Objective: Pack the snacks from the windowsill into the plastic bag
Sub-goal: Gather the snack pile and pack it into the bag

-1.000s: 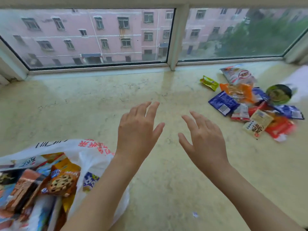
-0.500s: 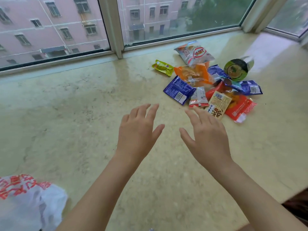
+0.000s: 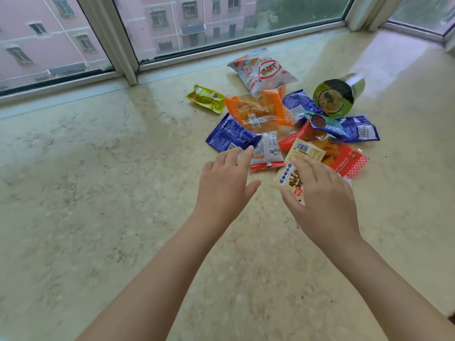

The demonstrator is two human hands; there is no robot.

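Note:
A heap of snack packets lies on the marble windowsill [image 3: 98,193] near the window. My left hand [image 3: 225,183] hovers with straight fingers at the near edge of a white-and-red packet [image 3: 267,152] and a blue packet [image 3: 227,134]. My right hand [image 3: 320,200] is spread over a beige packet [image 3: 299,156], fingers over its near half; I cannot tell whether they touch it. Behind lie an orange packet [image 3: 257,109], a red packet [image 3: 344,158], more blue packets [image 3: 352,129], a silver bag [image 3: 261,70], a yellow-green sachet [image 3: 206,98] and a green foil cup [image 3: 334,97]. The plastic bag is out of view.
The window frame [image 3: 115,40] runs along the back of the sill, with a corner post [image 3: 364,11] at the right. Bare marble stretches to the left of the heap and in front of it.
The view has swung right, so the plastic bag has left the frame. Both hands have reached forward to the near edge of the snack heap, still holding nothing.

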